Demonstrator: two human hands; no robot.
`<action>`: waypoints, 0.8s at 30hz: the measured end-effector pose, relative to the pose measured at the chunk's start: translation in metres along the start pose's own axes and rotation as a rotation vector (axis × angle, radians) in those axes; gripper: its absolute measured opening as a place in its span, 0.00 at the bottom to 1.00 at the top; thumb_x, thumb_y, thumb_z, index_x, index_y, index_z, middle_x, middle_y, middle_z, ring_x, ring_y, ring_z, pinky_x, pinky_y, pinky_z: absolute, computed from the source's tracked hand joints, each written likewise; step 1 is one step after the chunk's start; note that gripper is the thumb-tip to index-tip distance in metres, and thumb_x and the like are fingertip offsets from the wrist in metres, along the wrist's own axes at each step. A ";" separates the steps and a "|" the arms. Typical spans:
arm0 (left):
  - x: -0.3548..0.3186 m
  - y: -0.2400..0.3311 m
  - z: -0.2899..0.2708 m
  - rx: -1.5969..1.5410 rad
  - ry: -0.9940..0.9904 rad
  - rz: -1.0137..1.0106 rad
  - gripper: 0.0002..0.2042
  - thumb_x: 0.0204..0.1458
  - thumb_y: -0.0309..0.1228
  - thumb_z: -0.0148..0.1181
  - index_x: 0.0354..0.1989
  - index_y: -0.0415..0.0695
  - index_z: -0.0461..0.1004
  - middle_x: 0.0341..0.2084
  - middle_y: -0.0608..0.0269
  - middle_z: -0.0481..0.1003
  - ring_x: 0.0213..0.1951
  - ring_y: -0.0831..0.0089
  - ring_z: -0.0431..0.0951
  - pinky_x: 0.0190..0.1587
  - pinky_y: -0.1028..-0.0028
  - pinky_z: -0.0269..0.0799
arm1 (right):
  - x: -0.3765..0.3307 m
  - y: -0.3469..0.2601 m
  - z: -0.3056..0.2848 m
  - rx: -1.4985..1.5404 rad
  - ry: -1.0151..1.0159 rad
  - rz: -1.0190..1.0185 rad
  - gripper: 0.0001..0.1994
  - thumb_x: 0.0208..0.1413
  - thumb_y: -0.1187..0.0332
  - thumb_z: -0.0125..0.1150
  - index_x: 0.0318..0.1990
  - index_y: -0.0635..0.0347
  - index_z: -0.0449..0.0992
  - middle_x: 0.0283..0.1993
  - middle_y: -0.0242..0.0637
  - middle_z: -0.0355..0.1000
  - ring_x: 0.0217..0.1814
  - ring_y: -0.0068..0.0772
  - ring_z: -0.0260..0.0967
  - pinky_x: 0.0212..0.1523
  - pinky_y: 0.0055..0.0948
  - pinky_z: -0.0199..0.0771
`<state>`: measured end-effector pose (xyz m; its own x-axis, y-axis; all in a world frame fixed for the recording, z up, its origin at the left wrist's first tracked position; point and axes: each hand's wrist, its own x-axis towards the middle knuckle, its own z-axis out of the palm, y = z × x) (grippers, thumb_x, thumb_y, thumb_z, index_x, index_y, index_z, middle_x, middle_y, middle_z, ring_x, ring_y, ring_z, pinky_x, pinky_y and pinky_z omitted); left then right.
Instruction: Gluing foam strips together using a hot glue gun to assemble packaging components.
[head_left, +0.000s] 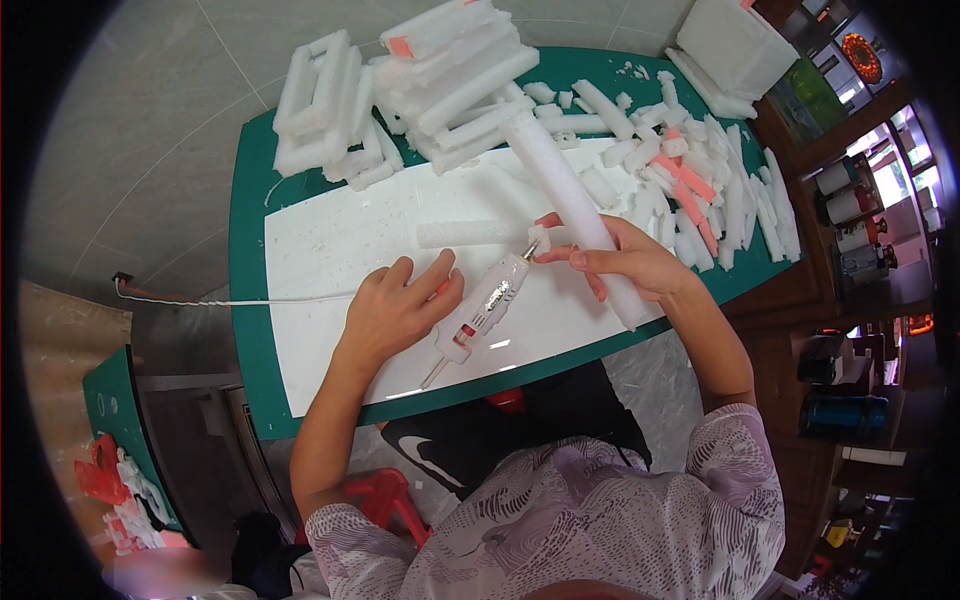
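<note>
My left hand [405, 305] is closed around the handle of a white hot glue gun [485, 305]. A glue stick [432, 376] pokes out of its rear, and its metal nozzle points up and right. That nozzle meets a small white foam piece [541, 237] at the fingertips of my right hand [625, 262]. The same hand also grips a long white foam strip [565, 185], slanting from the far foam pile toward the table's near edge. Behind the gun, another foam strip [470, 234] lies flat on the white board [330, 340].
Stacked foam frames [320, 110] and a taller foam stack [450, 90] stand at the far side of the green table [255, 370]. Loose foam offcuts [700, 190], some pink, heap at the right. A white cord [260, 301] runs left to a wall socket.
</note>
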<state>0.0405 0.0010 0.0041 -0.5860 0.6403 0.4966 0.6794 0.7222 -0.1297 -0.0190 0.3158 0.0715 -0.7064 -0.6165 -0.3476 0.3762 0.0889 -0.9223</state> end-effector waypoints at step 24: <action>0.002 -0.006 0.001 -0.060 0.123 -0.052 0.19 0.34 0.23 0.68 0.40 0.49 0.78 0.49 0.65 0.77 0.25 0.72 0.67 0.21 0.76 0.64 | -0.004 -0.006 0.007 -0.125 -0.017 -0.047 0.30 0.58 0.69 0.65 0.67 0.64 0.63 0.56 0.45 0.76 0.30 0.16 0.67 0.29 0.18 0.70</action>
<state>0.0344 -0.0018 0.0048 -0.5647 0.5629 0.6036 0.6769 0.7343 -0.0515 -0.0140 0.3120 0.0798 -0.7109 -0.6355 -0.3012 0.2642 0.1557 -0.9518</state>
